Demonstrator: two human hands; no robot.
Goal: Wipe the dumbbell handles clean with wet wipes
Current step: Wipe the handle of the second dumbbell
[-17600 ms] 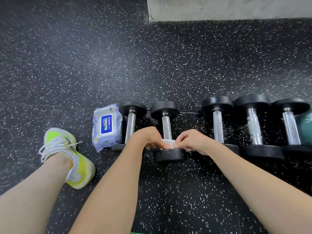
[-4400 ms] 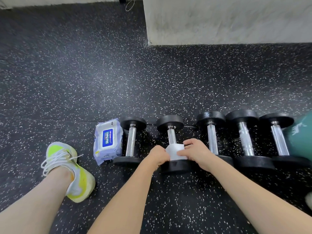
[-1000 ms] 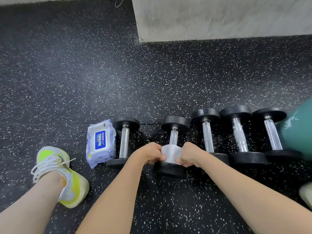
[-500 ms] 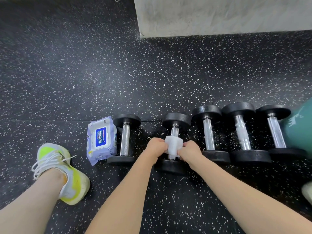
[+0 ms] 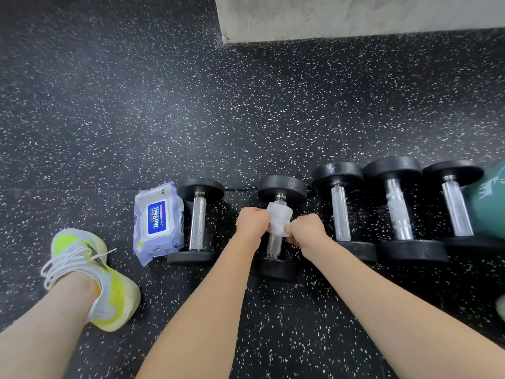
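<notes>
A white wet wipe is wrapped around the upper part of the chrome handle of the second dumbbell in a row lying on the floor. The left hand grips the wipe's left edge with curled fingers, and the right hand pinches its lower right edge, so both hands are closed around the wipe and the handle sits between them. Bare handle shows just below the hands, down to the near black head; the far head lies just beyond the knuckles.

Well to the left of the left hand lies another dumbbell, its handle uncovered. Touching that one's left side is a lilac pack of wet wipes with a blue label, lying flat. Further left and nearer the person is a white and neon-yellow sneaker on the person's foot.

Just right of the right hand lies a third dumbbell, then a fourth whose handle shows whitish patches, then a fifth. A teal object overlaps the fifth at the frame's right edge; what it is cannot be told.

Everything rests on black rubber flooring with white flecks. Far beyond the hands stands a grey concrete block.
</notes>
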